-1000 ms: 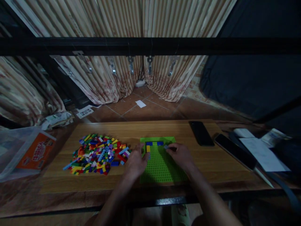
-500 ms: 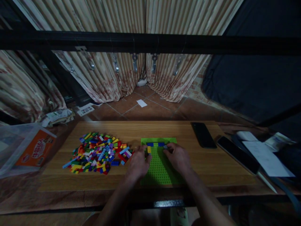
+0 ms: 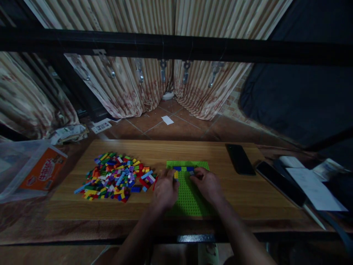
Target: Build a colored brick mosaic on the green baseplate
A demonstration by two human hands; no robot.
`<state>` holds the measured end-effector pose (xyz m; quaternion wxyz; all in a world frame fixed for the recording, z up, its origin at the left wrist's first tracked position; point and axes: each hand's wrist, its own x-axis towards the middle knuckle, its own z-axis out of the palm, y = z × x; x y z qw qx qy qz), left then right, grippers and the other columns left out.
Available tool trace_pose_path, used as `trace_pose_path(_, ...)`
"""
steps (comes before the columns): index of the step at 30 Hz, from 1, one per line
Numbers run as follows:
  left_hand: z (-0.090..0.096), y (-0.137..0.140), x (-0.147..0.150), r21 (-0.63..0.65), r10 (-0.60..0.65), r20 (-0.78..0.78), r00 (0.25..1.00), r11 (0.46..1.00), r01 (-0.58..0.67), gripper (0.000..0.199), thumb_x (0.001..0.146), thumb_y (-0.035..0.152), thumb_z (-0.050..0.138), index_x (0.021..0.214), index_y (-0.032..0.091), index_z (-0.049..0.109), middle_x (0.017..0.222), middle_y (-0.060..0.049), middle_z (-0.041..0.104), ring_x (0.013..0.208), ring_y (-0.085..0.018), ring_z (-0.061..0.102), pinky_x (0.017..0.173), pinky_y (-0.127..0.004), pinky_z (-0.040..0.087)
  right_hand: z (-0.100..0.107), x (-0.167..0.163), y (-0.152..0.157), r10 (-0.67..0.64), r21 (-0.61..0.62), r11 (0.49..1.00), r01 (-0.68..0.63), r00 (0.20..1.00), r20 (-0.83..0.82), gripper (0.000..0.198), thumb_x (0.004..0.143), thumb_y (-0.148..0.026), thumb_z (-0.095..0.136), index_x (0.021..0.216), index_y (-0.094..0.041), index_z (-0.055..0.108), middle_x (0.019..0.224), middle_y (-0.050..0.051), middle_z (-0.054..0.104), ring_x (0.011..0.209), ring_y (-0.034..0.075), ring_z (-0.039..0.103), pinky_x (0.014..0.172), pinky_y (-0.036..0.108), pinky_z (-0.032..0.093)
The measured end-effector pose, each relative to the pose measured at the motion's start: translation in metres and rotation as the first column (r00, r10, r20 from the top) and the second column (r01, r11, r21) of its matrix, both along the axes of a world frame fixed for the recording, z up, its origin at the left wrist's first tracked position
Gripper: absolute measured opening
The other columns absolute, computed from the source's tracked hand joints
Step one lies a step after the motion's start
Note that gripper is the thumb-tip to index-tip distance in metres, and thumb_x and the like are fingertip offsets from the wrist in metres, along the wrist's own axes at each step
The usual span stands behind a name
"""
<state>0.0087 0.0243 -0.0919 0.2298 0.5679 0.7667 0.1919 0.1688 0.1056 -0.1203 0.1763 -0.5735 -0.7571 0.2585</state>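
Reaches in across the near edge of a wooden surface (image 3: pixel 237 200) with both bare forearms. Rests the left hand (image 3: pixel 166 188) over the left side of a green baseplate (image 3: pixel 189 197), with fingers bent and partly closed just beside a yellow brick (image 3: pixel 175 175); cannot tell whether gripping anything there. Pinches a small grey-blue brick (image 3: pixel 191 173) between thumb and fingertips of the right hand (image 3: pixel 206 183), above the far right part of the baseplate; cannot tell whether touching the studs. Shows two blue bricks (image 3: pixel 177 168) just beyond, near the baseplate's far edge, with a narrow gap between. Has to the left a loose pile of mixed bricks (image 3: pixel 110 180), and to the right, well apart, a black phone (image 3: pixel 240 159) lying flat. Includes past the left end a clear plastic box (image 3: pixel 16 154) with an orange label (image 3: pixel 44 170). Gives way farther off to tiled floor (image 3: pixel 154 127), a white card (image 3: pixel 167 120) and striped curtains (image 3: pixel 121 22).
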Motion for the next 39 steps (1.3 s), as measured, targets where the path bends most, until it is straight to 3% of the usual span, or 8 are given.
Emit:
trace_pose_path(6,-0.013,-0.003,0.014,0.117,-0.137,-0.153,0.979,0.981,0.155,0.045,0.08,0.023,0.054,0.124,0.022,0.057,0.141,-0.012,0.044,0.128,-0.033,0.038,0.103,-0.05,0.032,0.002,-0.004,-0.002,-0.029,0.03,0.999,0.027,0.998,0.048,0.022,0.077,-0.036,0.061,0.094,-0.023,0.068,0.08,0.003,0.072,0.071,0.019,0.066,0.065,0.029,0.045)
trace_pose_path(15,-0.025,0.001,0.026,0.077,-0.19,-0.158,0.969,0.976,0.204,0.049,0.081,0.017,0.047,0.13,0.023,0.053,0.152,-0.014,0.027,0.139,-0.035,0.022,0.106,-0.063,0.021,0.001,-0.004,-0.002,-0.034,0.019,0.999,0.034,0.999,0.022,0.023,0.075,-0.039,0.064,0.091,-0.023,0.068,0.079,0.003,0.071,0.07,0.019,0.065,0.066,0.029,0.045)
trace_pose_path(20,-0.026,0.002,0.028,0.069,-0.168,-0.181,0.969,0.981,0.183,0.051,0.081,0.016,0.048,0.131,0.024,0.052,0.152,-0.014,0.027,0.139,-0.035,0.023,0.106,-0.061,0.023,0.002,0.005,0.004,-0.056,0.015,0.998,0.058,0.994,-0.092,0.03,0.082,-0.043,0.055,0.095,-0.02,0.067,0.084,0.006,0.072,0.074,0.02,0.065,0.069,0.03,0.046)
trace_pose_path(24,-0.022,0.002,0.03,0.028,-0.174,-0.207,0.963,0.983,0.184,0.052,0.082,0.016,0.047,0.133,0.024,0.05,0.152,-0.015,0.027,0.139,-0.035,0.023,0.105,-0.063,0.024,0.003,0.012,0.01,-0.106,0.048,0.993,0.109,0.992,-0.071,0.031,0.087,-0.04,0.045,0.087,-0.02,0.068,0.081,0.007,0.071,0.073,0.019,0.064,0.066,0.029,0.044)
trace_pose_path(32,-0.016,-0.001,0.04,-0.021,-0.204,-0.236,0.95,0.979,0.205,0.054,0.085,0.019,0.043,0.138,0.028,0.043,0.155,-0.012,0.022,0.142,-0.033,0.016,0.107,-0.064,0.018,-0.004,0.011,0.012,-0.104,-0.006,0.995,0.104,0.994,-0.028,0.033,0.082,-0.049,0.052,0.072,-0.02,0.066,0.067,0.004,0.068,0.06,0.017,0.059,0.057,0.027,0.038)
trace_pose_path(39,-0.017,-0.002,0.048,-0.024,-0.232,-0.263,0.936,0.972,0.234,0.056,0.084,0.021,0.044,0.14,0.024,0.04,0.155,-0.014,0.021,0.142,-0.035,0.015,0.108,-0.064,0.013,-0.002,0.007,0.011,-0.104,-0.048,0.993,0.105,0.994,0.022,0.037,0.079,-0.055,0.054,0.069,-0.022,0.067,0.064,0.002,0.067,0.058,0.016,0.058,0.054,0.026,0.036)
